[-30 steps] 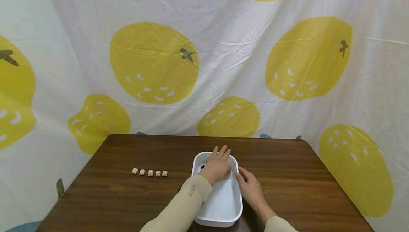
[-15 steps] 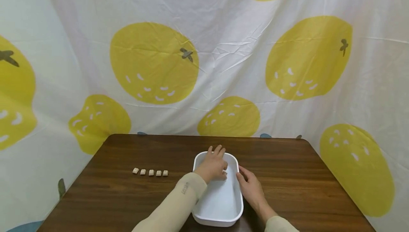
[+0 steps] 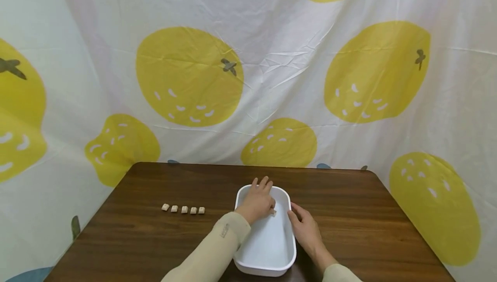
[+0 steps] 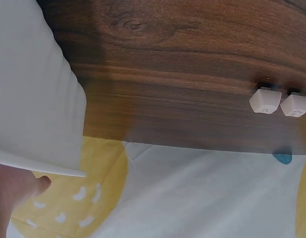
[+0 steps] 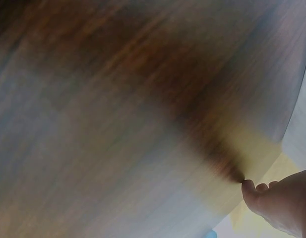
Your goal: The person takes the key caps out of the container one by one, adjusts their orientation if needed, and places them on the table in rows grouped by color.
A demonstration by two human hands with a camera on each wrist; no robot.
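In the head view my left hand (image 3: 257, 200) reaches into a white plastic tub (image 3: 265, 267). Its thumb and forefinger pinch a small cream keycap (image 3: 274, 213) low over the tub floor, and its other fingers point toward the far rim. Against the tub's right outer wall rests my right hand (image 3: 306, 229), thumb near the rim and fingers extended along the side. To the left, several cream keycaps (image 3: 184, 209) lie in a row on the table. Two of them, marked on top, show clearly in the left wrist view, such as one keycap (image 4: 265, 100).
The dark wooden table (image 3: 357, 213) has a far edge close to a white curtain (image 3: 279, 70) printed with yellow lemons. The left sleeve (image 3: 209, 249) crosses the tub's left rim. Blur covers much of the table in the right wrist view.
My left hand has shifted slightly left inside the tub, with the keycap at its fingertips. A small dark piece seen earlier in the tub is now hidden. The right hand stays put.
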